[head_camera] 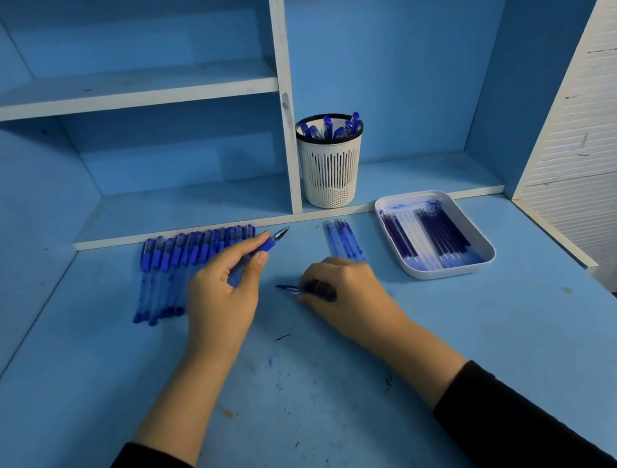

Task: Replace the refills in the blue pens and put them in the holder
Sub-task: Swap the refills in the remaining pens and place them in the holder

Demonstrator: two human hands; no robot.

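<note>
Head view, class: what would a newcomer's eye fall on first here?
Mid-desk, the left hand holds a blue pen while the right hand grips a dark pen piece on the desk. Behind lie a row of pens at left, a white tray of refills at right, and the white holder between them.
</note>
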